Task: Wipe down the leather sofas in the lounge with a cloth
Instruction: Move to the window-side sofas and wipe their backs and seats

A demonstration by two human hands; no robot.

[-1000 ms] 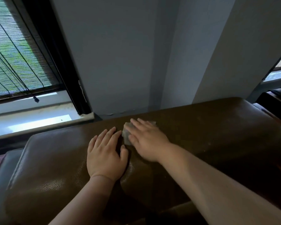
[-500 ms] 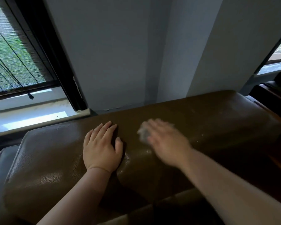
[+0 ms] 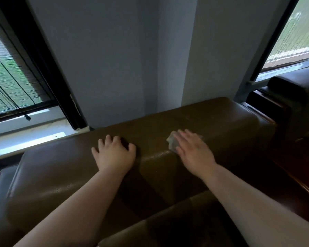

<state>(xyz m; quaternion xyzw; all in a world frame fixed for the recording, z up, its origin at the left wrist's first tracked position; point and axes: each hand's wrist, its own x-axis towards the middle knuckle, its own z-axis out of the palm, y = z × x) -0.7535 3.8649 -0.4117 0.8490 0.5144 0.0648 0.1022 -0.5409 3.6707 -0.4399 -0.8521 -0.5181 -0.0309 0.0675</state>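
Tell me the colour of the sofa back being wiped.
Dark olive-brown leather on the sofa back, seen in the head view.

No readable text, labels, brands or numbers anywhere; nothing legible

Brown leather sofa (image 3: pixel 194 122); pale grey cloth (image 3: pixel 171 142); grey-blue wall (image 3: pixel 114 59); black window frame (image 3: pixel 43 59); green-and-tan striped blind (image 3: pixel 12 86).

Brown leather sofa back (image 3: pixel 212 120), pale cloth (image 3: pixel 172 143) on its top, both hands pressed flat there
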